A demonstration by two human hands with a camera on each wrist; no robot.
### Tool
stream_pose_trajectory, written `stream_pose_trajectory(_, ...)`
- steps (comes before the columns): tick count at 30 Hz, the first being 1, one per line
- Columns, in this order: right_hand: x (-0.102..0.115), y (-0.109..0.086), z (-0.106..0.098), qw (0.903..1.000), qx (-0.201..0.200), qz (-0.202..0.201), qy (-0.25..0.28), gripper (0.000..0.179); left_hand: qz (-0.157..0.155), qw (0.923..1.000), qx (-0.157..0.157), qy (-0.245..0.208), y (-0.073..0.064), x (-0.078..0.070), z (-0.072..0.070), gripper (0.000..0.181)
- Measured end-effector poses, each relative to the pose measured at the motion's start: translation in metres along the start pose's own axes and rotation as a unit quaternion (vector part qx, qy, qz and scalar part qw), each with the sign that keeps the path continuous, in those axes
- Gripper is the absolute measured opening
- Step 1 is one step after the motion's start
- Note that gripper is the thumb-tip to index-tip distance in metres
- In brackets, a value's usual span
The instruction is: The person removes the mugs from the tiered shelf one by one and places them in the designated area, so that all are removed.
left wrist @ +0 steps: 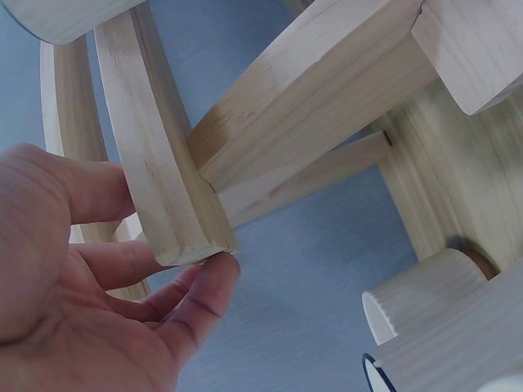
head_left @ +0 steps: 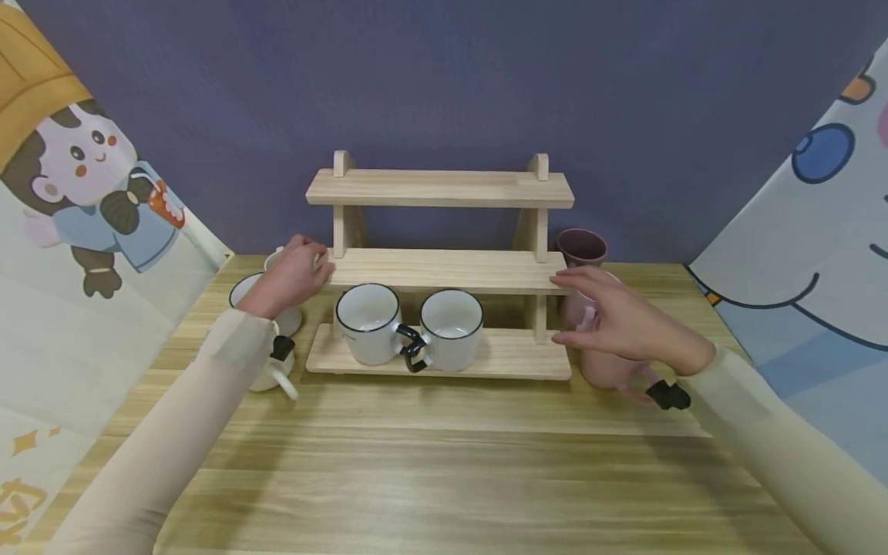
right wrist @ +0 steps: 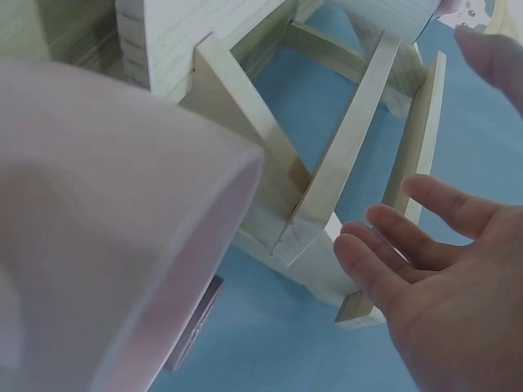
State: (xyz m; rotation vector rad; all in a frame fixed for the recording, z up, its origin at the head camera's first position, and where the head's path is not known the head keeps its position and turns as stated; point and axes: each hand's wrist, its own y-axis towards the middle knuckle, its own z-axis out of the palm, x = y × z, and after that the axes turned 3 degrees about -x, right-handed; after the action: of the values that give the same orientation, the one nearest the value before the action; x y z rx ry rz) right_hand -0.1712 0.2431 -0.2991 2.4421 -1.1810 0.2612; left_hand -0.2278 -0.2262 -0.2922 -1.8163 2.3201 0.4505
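Observation:
A three-tier wooden display shelf [head_left: 444,266] stands against the back wall. My left hand [head_left: 294,274] holds the left end of its middle board; in the left wrist view the thumb and fingers [left wrist: 208,298] lie about the board's end [left wrist: 176,212]. At the other end is my right hand [head_left: 617,316], thumb and fingers spread, with nothing in its grasp. The right wrist view shows its fingertips beside the board's end [right wrist: 315,216]. On the bottom tier sit two white mugs with dark rims, a left one [head_left: 371,331] and a right one [head_left: 452,335], their black handles meeting between them.
White cups, among them a dark-rimmed mug [head_left: 244,289] and one with a white handle [head_left: 280,378], stand on the table left of the shelf, partly behind my arm. To the right are a mauve cup [head_left: 581,245] and pink mugs [head_left: 600,370], partly hidden by my hand.

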Motion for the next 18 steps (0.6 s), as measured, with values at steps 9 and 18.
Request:
stream_pose_trajectory(9,0.005,0.007,0.004,0.9998,-0.005,-0.017,-0.01,0.078,0.007,1.0,-0.005,0.002,0.001,0.001,0.0,0.041)
stream_pose_trajectory(18,0.011,0.013,0.009,0.9981,-0.002,-0.062,0.0,0.078,0.007,0.9999,-0.008,0.006,0.0,0.0,0.001,0.041)
